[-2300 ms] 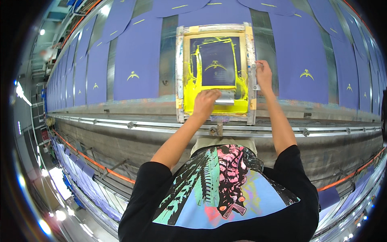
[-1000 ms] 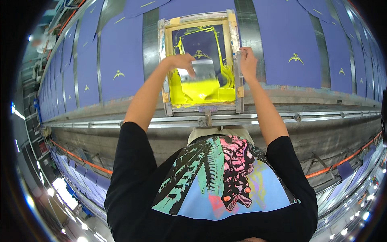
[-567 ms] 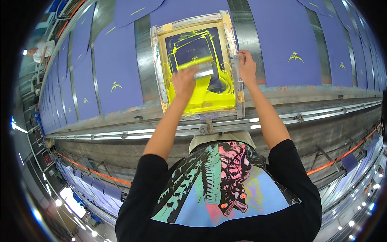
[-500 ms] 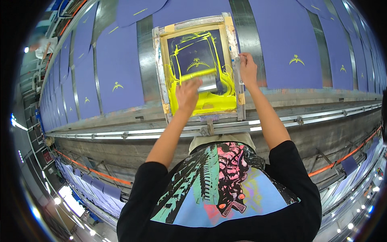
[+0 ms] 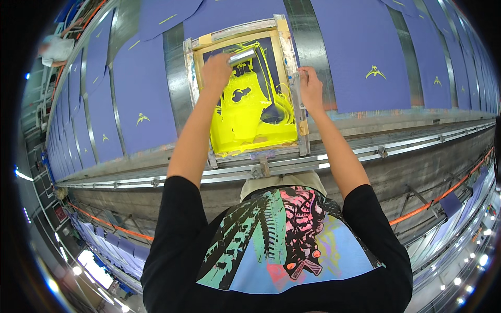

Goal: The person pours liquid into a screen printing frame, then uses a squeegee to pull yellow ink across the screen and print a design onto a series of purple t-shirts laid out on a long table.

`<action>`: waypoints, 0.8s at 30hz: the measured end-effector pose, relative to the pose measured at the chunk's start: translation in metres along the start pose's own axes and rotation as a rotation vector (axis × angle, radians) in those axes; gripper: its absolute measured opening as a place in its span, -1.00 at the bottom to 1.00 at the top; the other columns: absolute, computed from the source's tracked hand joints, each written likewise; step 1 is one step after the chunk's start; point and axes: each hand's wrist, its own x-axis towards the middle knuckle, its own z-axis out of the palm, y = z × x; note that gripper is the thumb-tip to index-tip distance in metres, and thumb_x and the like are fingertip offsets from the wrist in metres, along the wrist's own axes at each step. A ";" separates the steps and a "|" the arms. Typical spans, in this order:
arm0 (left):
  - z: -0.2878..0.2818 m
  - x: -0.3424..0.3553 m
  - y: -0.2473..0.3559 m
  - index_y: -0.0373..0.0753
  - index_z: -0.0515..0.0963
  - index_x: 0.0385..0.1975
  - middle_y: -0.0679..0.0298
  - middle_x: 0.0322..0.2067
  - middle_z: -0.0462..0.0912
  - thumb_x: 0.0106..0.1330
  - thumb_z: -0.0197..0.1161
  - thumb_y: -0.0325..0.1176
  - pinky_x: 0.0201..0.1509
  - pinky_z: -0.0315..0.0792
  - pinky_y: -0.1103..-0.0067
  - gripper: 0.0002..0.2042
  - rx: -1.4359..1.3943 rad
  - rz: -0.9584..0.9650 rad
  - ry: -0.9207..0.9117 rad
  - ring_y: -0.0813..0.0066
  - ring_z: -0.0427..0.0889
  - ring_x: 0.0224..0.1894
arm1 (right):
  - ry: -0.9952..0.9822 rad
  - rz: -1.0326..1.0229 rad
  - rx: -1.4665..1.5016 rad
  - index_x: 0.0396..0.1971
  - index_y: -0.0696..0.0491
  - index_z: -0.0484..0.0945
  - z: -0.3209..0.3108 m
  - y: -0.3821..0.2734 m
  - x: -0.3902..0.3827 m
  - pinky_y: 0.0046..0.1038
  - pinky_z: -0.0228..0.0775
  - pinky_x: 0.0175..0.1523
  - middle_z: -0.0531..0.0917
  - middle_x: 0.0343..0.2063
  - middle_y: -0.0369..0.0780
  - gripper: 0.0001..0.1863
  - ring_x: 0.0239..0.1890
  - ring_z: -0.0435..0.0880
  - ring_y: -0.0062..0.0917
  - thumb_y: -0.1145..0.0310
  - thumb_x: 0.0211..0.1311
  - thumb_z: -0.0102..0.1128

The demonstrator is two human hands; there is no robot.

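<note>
The left hand (image 5: 215, 73) is closed on the left end of a silvery squeegee (image 5: 243, 56); some of its fingers are hidden behind the knuckles. The squeegee is inside the screen frame (image 5: 286, 47), toward its far end. The squeegee's long axis runs crosswise, roughly parallel to the frame's far bar, its free end pointing right and slightly away from the person.

The right hand (image 5: 311, 89) touches the frame's right bar from outside, about midway along it, with fingers bent; whether they clasp the bar or only rest on it, I cannot tell. The frame's own long axis runs from the person outward, its far end leaning left.

Within the frame, yellow ink (image 5: 245, 112) covers the near end and a broad band up the middle, with dark mesh showing along the right side. Just beyond the frame's near bar, a bright metal rail (image 5: 322, 161) passes crosswise.

Left of the frame, past a grey strip, lies a violet panel (image 5: 141, 86) with a small yellow print (image 5: 142, 119); right of it, a similar panel (image 5: 360, 60) carries another. Well apart from the frame, at far left, is a person in a pale top (image 5: 58, 49).
</note>
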 end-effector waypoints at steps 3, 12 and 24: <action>0.013 -0.065 0.012 0.04 0.75 -0.17 0.22 -0.20 0.78 0.14 0.18 -0.55 -0.11 0.60 0.29 -0.65 -0.036 0.047 0.030 0.18 0.75 -0.17 | 0.037 -0.035 0.049 -0.08 0.02 0.55 0.006 0.007 -0.004 -0.12 0.39 -0.28 0.64 -0.51 0.00 -0.82 -0.44 0.65 -0.04 0.28 0.49 0.06; -0.001 -0.172 0.041 0.00 0.74 -0.13 0.26 -0.16 0.78 0.10 0.22 -0.59 -0.10 0.59 0.34 -0.62 -0.170 0.169 0.053 0.19 0.74 -0.15 | 0.007 -0.008 0.038 -0.08 0.05 0.54 0.001 0.004 -0.001 -0.12 0.40 -0.26 0.66 -0.46 0.01 -0.81 -0.41 0.65 -0.03 0.29 0.50 0.04; -0.007 0.007 0.005 0.07 0.74 -0.06 0.11 -0.23 0.74 0.15 0.27 -0.37 -0.08 0.60 0.27 -0.66 0.040 -0.082 -0.151 0.04 0.71 -0.18 | 0.016 -0.057 0.071 -0.08 0.04 0.53 0.001 0.008 -0.001 -0.10 0.38 -0.26 0.64 -0.46 0.03 -0.83 -0.40 0.63 0.03 0.31 0.48 0.05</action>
